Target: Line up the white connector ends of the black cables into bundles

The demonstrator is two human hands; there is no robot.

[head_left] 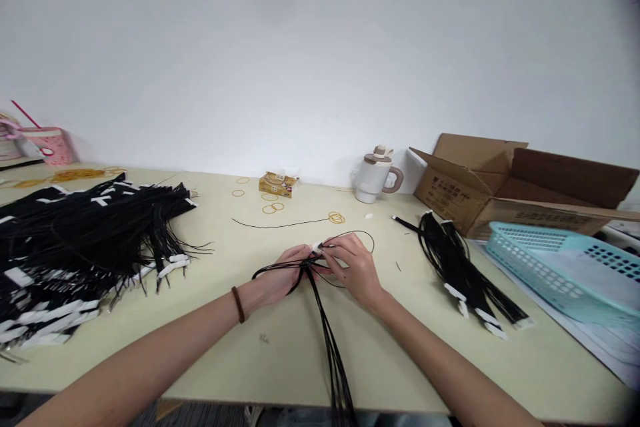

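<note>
My left hand (283, 278) is closed around a bundle of thin black cords (330, 340) that trails toward the table's front edge and over it. My right hand (353, 265) pinches the same bundle just to the right, near a small white tag at the cords' top end. A loop of black cord (364, 235) arches behind my right hand. Both hands rest on the pale table (280, 347) at its middle. A brown band sits on my left wrist.
A large heap of black cords with white tags (75, 247) covers the table's left. A smaller bundle (465, 273) lies to the right, by a turquoise basket (565, 267) and an open cardboard box (505, 187). Rubber bands (273, 207), a small box (279, 183) and a white mug (373, 177) stand near the wall.
</note>
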